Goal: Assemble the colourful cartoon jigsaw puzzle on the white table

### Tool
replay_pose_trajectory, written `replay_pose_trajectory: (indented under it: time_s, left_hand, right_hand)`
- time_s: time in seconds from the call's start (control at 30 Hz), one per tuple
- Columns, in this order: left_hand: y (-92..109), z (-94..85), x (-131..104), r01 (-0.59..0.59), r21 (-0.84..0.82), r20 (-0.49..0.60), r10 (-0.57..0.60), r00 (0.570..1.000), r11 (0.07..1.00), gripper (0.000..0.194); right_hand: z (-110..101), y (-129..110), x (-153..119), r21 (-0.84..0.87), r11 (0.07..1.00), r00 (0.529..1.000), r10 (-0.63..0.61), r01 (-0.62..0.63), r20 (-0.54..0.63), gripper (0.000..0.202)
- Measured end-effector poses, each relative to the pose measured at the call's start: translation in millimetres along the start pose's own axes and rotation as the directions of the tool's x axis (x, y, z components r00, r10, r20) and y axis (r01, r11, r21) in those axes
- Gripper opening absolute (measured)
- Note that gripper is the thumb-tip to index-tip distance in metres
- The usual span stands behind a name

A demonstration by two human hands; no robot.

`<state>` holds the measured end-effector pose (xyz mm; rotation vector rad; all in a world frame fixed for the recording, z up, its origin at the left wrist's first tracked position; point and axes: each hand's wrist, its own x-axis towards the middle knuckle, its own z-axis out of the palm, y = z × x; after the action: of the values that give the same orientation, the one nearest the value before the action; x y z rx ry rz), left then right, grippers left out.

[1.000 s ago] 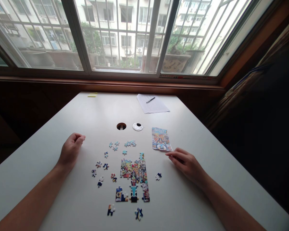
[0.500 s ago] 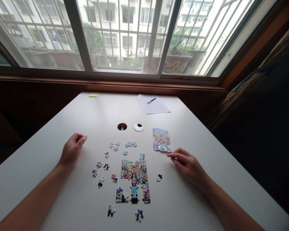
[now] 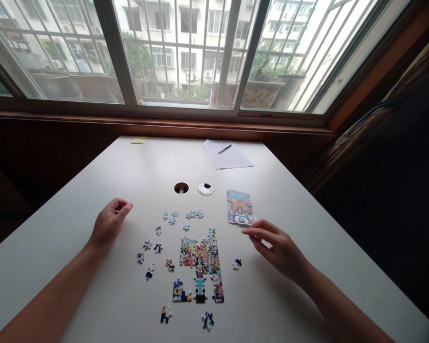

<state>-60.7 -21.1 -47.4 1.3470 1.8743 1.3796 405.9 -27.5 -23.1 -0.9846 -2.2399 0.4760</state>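
Observation:
My left hand [image 3: 109,223] rests on the white table [image 3: 271,305], left of the puzzle pieces, its fingers curled in and nothing seen in them. Beside the lower edge of the small picture card [image 3: 240,207] is my right hand [image 3: 277,243], fingers apart and holding nothing. Between the hands lies a partly joined puzzle [image 3: 200,252], with gaps in its lower part. Loose pieces lie around it: several light blue ones [image 3: 194,214] above, several dark ones [image 3: 150,271] at the left, one [image 3: 237,264] at the right and one [image 3: 208,320] below.
Toward the far edge lie paper sheets [image 3: 229,159] with a pen [image 3: 225,149] on them. A round hole [image 3: 181,188] and a metal cover [image 3: 205,189] are mid-table. Yellow notes [image 3: 138,140] lie at the far left, below a barred window [image 3: 189,57].
My right hand has moved slightly left, by the card's lower edge. My left hand has shifted a little to the right. The puzzle pieces keep their arrangement.

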Motion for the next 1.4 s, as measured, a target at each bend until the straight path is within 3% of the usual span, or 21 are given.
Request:
replay_pose_trajectory:
  time_s: [0.2,0.33,0.5,0.6,0.87,1.13,1.2,1.27,1.4]
  left_hand:
    - [1,0.4,-1,0.002,0.003,0.006,-0.002,1.000,1.000,0.028]
    - [1,0.3,-1,-0.002,0.008,0.003,0.002,1.000,1.000,0.028]
    - [0,-0.3,0,-0.011,0.010,0.004,0.011,1.000,1.000,0.028]
    - [0,-0.5,0,-0.034,0.034,0.009,0.034,0.999,0.999,0.029]
    - [7,0.8,-3,-0.062,0.120,0.018,0.061,0.998,0.991,0.031]
    - [10,1.0,-7,-0.139,0.190,0.058,0.130,0.990,0.972,0.028]
    - [10,1.4,-7,-0.235,0.224,0.083,0.221,0.972,0.946,0.025]
    - [11,2.4,-8,-0.374,0.250,0.139,0.349,0.927,0.893,0.023]
    - [16,6.8,-14,-0.627,0.237,0.329,0.546,0.771,0.742,0.017]
  right_hand:
    - [-5,-27,28,-0.126,0.983,0.986,-0.123,0.137,0.111,0.027]
    - [-3,-31,61,-0.200,0.965,0.968,-0.125,0.169,0.218,0.024]
    - [21,-27,105,-0.221,0.973,0.965,-0.008,0.068,0.262,0.018]
    - [42,-23,123,-0.203,0.977,0.957,0.001,0.060,0.291,0.018]
    - [73,-14,125,-0.230,0.973,0.944,0.070,0.006,0.323,0.023]
    - [69,-7,121,-0.184,0.983,0.934,0.089,-0.026,0.345,0.020]
    - [64,-6,121,-0.173,0.984,0.927,0.101,-0.040,0.361,0.020]
    - [61,-5,121,-0.159,0.986,0.921,0.113,-0.057,0.373,0.020]
    - [61,0,120,-0.135,0.989,0.916,0.102,-0.053,0.389,0.021]
